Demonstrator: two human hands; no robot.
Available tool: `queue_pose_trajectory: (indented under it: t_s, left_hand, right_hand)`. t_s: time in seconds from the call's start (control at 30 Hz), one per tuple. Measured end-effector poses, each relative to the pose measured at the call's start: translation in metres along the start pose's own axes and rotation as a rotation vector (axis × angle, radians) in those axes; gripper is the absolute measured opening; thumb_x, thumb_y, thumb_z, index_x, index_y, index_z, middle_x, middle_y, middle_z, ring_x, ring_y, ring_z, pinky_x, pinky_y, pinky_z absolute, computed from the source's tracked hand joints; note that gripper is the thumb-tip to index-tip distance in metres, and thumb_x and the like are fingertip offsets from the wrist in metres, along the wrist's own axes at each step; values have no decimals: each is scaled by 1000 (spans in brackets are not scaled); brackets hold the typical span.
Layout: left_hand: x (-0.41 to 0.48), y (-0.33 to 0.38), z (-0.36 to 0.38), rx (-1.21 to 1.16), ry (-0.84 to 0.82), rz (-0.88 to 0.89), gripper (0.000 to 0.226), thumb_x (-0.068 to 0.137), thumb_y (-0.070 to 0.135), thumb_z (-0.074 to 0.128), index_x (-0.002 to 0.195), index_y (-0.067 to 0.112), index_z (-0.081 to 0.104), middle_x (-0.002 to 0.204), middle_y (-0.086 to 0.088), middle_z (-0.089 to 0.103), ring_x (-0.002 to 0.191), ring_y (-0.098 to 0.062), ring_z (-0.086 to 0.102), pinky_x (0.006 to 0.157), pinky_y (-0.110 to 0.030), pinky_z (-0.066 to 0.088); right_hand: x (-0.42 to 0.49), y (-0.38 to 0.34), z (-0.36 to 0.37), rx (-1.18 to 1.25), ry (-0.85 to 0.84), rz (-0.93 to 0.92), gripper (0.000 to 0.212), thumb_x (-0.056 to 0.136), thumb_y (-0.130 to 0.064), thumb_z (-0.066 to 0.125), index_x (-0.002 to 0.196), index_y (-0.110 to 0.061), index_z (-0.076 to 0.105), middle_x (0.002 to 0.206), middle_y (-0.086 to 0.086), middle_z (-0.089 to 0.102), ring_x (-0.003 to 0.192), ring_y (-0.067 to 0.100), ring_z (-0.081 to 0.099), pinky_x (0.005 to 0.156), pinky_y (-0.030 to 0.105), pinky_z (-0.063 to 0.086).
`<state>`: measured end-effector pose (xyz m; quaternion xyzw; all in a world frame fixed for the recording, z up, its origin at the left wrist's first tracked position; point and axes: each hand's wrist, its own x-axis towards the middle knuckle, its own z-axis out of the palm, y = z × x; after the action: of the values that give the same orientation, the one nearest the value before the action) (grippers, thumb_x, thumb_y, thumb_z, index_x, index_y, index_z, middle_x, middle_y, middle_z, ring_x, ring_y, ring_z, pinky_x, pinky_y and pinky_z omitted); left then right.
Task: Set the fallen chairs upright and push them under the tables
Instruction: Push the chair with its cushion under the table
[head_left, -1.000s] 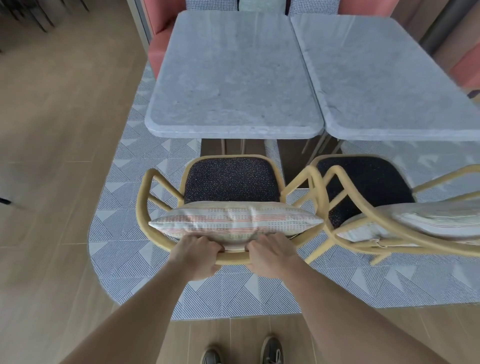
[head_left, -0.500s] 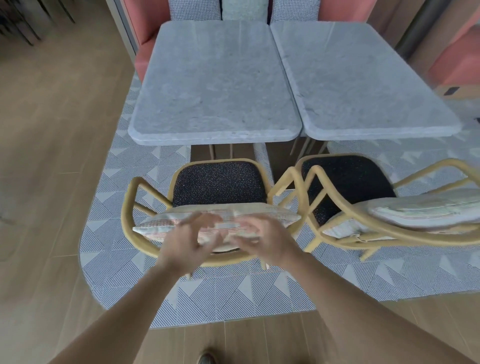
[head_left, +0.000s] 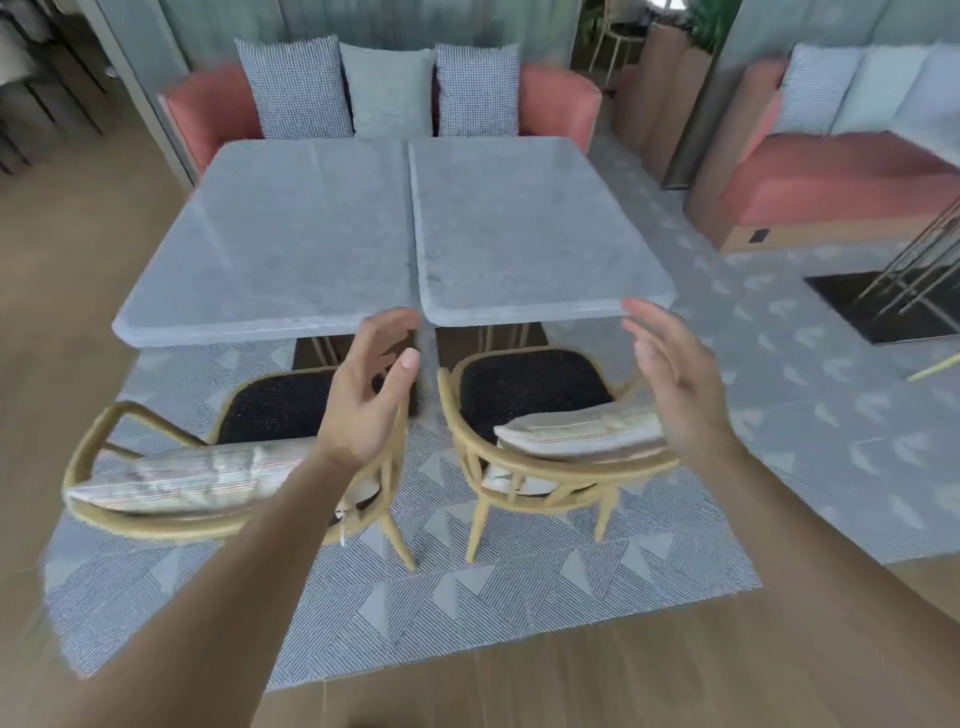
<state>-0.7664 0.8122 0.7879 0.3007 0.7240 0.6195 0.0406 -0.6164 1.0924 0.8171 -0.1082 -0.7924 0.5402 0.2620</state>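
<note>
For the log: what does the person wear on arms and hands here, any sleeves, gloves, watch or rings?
Nothing visible. The left hand and right hand are ungloved, with no rings or watch showing. The left forearm and right forearm are bare to the frame edge; no sleeve in view.

Beyond my left hand (head_left: 363, 400) and right hand (head_left: 675, 384), the two grey slab tabletops (head_left: 270, 244) look like matt, mottled stone. Beneath my hands, the curved yellow chairs (head_left: 477, 519) look like smooth cane, with speckled dark cloth seats (head_left: 530, 384) and striped cloth cushions (head_left: 182, 473).
</note>
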Motion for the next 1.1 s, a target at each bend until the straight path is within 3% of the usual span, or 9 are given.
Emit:
queue_pose_trajectory:
  t_s: [0.2,0.3,0.4,0.5,0.6,0.73,0.83,0.93,1.1]
  left_hand:
    - [25,2,84,195,-128,-8,59,94,66,60,141,30,56,138,15,64,133,-4,58,115,-38,45]
    - [33,-29,130,582,-325,20,62,88,77,57,133,34,61,123,11,67,108,-5,62,102,-48,51]
    - [29,-75,190,917,-723,-134,68,85,85,55,137,42,55,129,10,66,110,-13,64,94,-41,55]
    - [15,-115,242,1025,-890,-202,79,85,79,63,149,37,47,133,0,65,115,-23,62,94,-43,54]
    - [11,-138,281,1079,-868,-224,63,90,65,66,140,27,58,127,-2,69,115,-29,67,98,-48,55]
    - [25,-154,295,1194,-936,-322,42,96,53,62,124,23,68,107,-1,73,101,-27,71,92,-48,59]
    - [29,-160,293,1172,-970,-293,37,96,52,63,119,24,71,95,3,71,91,-25,70,87,-44,59]
    - [33,-161,285,1178,-945,-261,30,95,49,63,112,28,73,80,9,61,81,-23,68,80,-39,58]
    - [33,-160,289,1146,-877,-227,27,94,48,64,109,29,75,81,10,63,77,-19,63,77,-36,55]
  right_hand:
    - [29,36,-59,-95,-18,55,64,87,-65,55,141,-29,58,144,-9,62,134,2,58,114,24,43]
    - [36,89,-70,-292,-104,119,62,81,-73,55,130,-35,61,124,-18,62,120,-3,57,106,28,41]
    - [24,159,-84,-621,-353,232,69,78,-82,55,127,-34,65,119,-14,59,122,17,56,105,38,42]
    - [12,213,-95,-948,-763,278,86,76,-92,46,140,-36,59,140,-8,57,133,18,50,112,42,44]
    - [14,246,-86,-1117,-1029,165,72,85,-81,57,143,-39,49,148,-7,53,139,19,49,117,43,40]
    - [35,260,-63,-1165,-1117,60,48,94,-70,53,119,-30,63,102,-9,71,91,14,72,71,29,55]
    - [44,271,-58,-1211,-1205,-23,43,97,-61,54,115,-26,71,91,-8,74,78,14,73,77,34,62]
    - [44,280,-54,-1214,-1145,-73,33,95,-51,59,115,-29,72,87,-9,74,71,13,70,73,31,58]
    - [47,282,-57,-1221,-1160,-78,32,94,-52,64,116,-30,72,86,-11,74,70,9,68,74,28,60]
